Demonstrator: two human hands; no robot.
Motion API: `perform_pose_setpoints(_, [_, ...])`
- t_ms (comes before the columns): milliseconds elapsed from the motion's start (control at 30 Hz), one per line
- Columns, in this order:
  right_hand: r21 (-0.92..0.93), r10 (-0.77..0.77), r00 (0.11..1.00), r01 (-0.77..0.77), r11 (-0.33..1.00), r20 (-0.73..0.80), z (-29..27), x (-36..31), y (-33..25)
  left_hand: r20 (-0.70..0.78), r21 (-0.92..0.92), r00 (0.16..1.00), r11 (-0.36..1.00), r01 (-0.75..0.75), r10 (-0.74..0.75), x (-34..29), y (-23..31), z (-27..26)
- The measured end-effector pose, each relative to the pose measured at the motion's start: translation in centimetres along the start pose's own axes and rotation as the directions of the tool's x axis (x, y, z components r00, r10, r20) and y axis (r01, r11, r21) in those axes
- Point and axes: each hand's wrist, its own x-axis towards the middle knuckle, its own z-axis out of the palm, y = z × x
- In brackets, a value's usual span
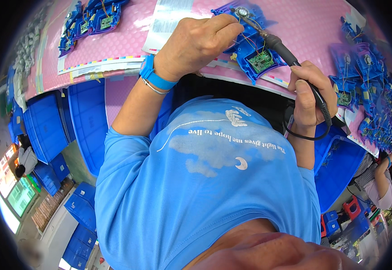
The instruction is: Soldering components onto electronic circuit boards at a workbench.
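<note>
My right hand [308, 92] grips a soldering iron [280, 48] with a dark handle and a black cord. Its metal tip reaches the round silver part [242, 12] near the top of a blue plastic housing [248, 42]. A green circuit board [260, 61] with thin wires sits in the lower part of that housing. Over the housing's left side, my left hand [200, 42] is closed in a pinch; what its fingertips hold is hidden behind the fingers.
More blue housings with boards and wires lie at the far left [94, 20] and are heaped at the right [369, 85] of the pink table cover [115, 42]. Blue bins [88, 121] stand below the table edge. Another person's arm [382, 173] shows at the far right.
</note>
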Motion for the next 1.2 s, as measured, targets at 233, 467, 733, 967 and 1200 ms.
perform_pose_setpoints(233, [0.032, -0.042, 0.999, 0.041, 0.999, 0.004, -0.2, 0.1, -0.4, 0.0, -0.009, 1.0, 1.0, 0.008, -0.008, -0.2, -0.1, 0.1])
perform_pose_setpoints(467, [0.06, -0.066, 0.998, 0.066, 0.996, -0.001, -0.4, -0.1, -0.4, 0.006, -0.02, 1.0, 1.0, 0.008, -0.008, -0.3, -0.2, 0.3])
perform_pose_setpoints(733, [0.063, -0.073, 0.997, 0.073, 0.995, -0.008, -0.6, -0.1, -0.4, 0.01, -0.025, 1.0, 1.0, 0.009, -0.009, -0.3, 0.0, 0.2])
perform_pose_setpoints(967, [0.027, -0.061, 0.997, 0.062, 0.998, -0.039, -0.7, -0.2, -0.6, -0.013, -0.197, 0.997, 0.977, 0.079, -0.083, -0.7, 0.3, -0.2])
perform_pose_setpoints(1200, [0.008, -0.093, 0.983, 0.095, 0.995, -0.158, -2.1, 0.2, -0.7, 0.054, -0.441, 0.993, 0.89, 0.114, -0.101, -0.5, 0.6, -1.3])
